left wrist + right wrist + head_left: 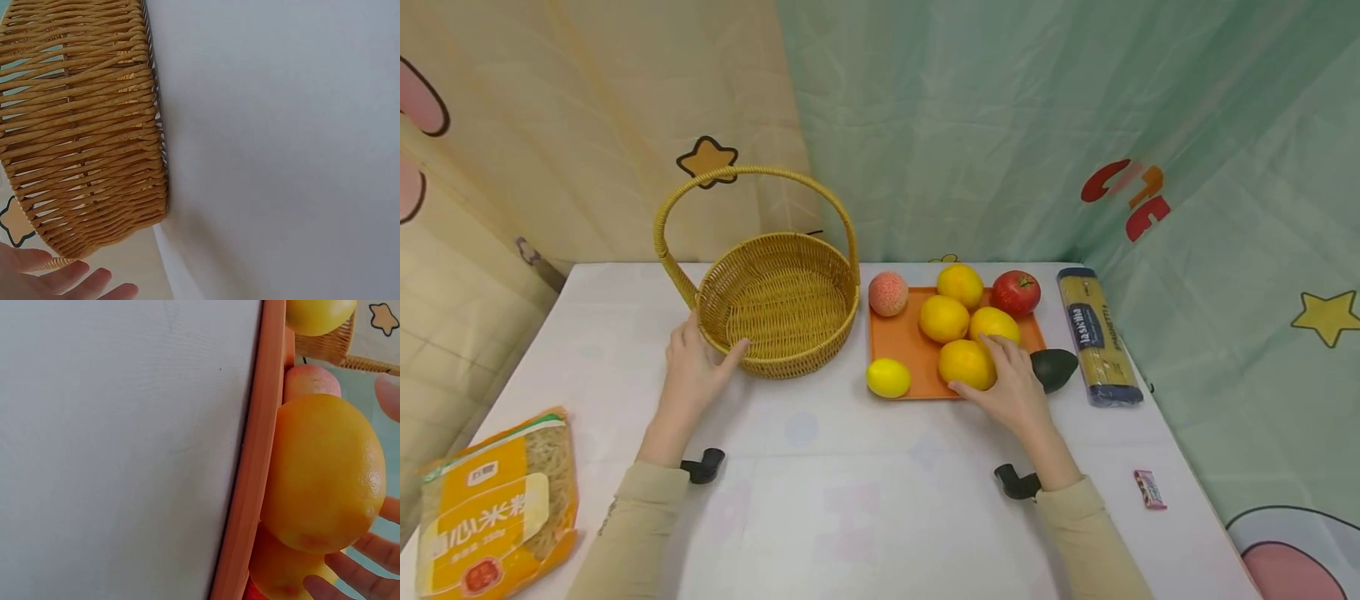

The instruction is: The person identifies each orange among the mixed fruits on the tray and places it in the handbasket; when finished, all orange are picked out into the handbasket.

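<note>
A round woven basket with a tall handle stands on the table at the left. My left hand is at its near left side, thumb by the rim; in the left wrist view, the fingers are spread beside the wicker. To the right, an orange tray bears several oranges, with a lemon, a peach and a red apple at its edges. My right hand is around the nearest orange, fingers spread and the thumb apart from it in the right wrist view.
An avocado lies at the tray's right edge, beside a pack of spaghetti. A small pink-wrapped sweet lies front right. A bag of rice noodles is front left. Curtains hang behind the table.
</note>
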Available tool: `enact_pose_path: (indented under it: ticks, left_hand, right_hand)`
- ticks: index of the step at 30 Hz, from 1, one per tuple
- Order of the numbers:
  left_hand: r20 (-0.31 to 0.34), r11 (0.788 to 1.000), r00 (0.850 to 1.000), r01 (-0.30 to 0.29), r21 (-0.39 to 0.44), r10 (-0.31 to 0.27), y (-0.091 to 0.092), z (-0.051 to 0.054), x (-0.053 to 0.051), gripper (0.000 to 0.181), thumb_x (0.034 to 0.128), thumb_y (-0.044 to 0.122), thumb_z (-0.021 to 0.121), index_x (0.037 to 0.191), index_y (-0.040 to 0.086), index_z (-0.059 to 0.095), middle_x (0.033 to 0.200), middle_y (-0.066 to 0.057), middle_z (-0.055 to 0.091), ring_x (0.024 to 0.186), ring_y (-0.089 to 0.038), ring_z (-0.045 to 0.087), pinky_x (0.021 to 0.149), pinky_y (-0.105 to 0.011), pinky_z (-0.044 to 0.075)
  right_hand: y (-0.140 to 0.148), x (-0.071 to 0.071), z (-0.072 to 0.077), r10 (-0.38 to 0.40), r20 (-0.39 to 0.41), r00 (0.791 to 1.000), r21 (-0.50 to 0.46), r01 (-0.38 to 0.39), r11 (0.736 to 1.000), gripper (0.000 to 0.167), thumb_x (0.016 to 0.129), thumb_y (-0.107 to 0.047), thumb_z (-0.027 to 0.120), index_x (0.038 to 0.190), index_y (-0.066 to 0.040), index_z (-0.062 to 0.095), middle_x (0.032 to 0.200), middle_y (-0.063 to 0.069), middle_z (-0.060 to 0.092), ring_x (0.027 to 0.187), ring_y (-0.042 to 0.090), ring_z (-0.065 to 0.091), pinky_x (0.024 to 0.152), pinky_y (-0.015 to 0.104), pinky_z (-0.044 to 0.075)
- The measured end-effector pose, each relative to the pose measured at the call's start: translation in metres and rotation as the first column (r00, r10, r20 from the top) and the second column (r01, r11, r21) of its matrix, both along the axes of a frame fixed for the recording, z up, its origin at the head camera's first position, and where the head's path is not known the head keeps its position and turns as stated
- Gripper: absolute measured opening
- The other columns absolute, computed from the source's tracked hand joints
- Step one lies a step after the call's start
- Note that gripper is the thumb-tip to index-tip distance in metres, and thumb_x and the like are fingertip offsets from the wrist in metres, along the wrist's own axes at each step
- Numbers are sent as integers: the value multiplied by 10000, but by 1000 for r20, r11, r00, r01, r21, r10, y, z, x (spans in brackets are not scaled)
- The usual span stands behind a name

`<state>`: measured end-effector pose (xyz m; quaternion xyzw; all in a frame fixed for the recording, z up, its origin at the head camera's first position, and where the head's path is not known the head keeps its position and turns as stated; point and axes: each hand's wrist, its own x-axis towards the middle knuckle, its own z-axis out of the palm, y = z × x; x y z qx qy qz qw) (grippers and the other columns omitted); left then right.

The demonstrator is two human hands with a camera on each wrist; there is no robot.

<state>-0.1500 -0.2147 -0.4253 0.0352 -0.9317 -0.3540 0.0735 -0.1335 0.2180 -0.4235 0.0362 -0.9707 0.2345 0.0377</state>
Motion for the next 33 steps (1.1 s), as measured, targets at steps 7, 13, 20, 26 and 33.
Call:
enact_pose_path:
  ticks: [7, 13, 20, 26, 33]
  left_hand:
    - [92, 963, 994, -73, 260, 51, -2, -6, -5, 830, 1009, 318, 517, 1553, -35, -1, 1550, -338, 184, 1394, -506, 304, 1113, -628, 397]
    - [182, 914, 980, -145, 380, 80, 0, -4, -9, 805, 1008, 223, 504, 1563, 19, -41, 1574, -312, 191, 1409, -470, 334, 1128, -549, 430]
    - [202, 879, 973, -191, 436, 112, 5, 1, -10, 777, 984, 131, 493, 1568, 39, -10, 1575, -290, 214, 1399, -438, 378, 1132, -499, 443]
    - [220, 866, 967, -215, 452, 125, 6, 5, -11, 771, 975, 105, 488, 1567, 36, -1, 1580, -282, 205, 1402, -432, 378, 1135, -490, 443]
    - [232, 853, 966, -218, 474, 117, 6, 7, -10, 779, 970, 88, 500, 1567, 33, 2, 1580, -274, 204, 1409, -428, 366, 1140, -487, 439]
  right_hand:
    - [-6, -3, -6, 2, 13, 1000, -1, -2, 1000, 827, 816, -362, 791, 1466, -70, 374, 1408, 214, 374, 1270, 412, 360, 1086, 626, 420]
    - [-7, -3, -9, -15, -9, 1000, -3, 15, 1000, 796, 784, -271, 829, 1422, -58, 404, 1344, 209, 381, 1228, 401, 361, 1064, 592, 446]
    - [-8, -5, -11, -33, -17, 999, -11, 32, 999, 759, 760, -228, 838, 1365, -40, 420, 1305, 210, 372, 1213, 404, 362, 1068, 589, 443]
    - [-11, -8, -11, -50, -23, 998, -5, 50, 999, 773, 744, -241, 836, 1346, 1, 417, 1312, 225, 387, 1205, 410, 372, 1067, 588, 440]
    - [-16, -8, -8, -78, 13, 997, -50, 79, 996, 783, 747, -277, 834, 1348, -4, 413, 1337, 226, 389, 1215, 411, 380, 1068, 602, 446]
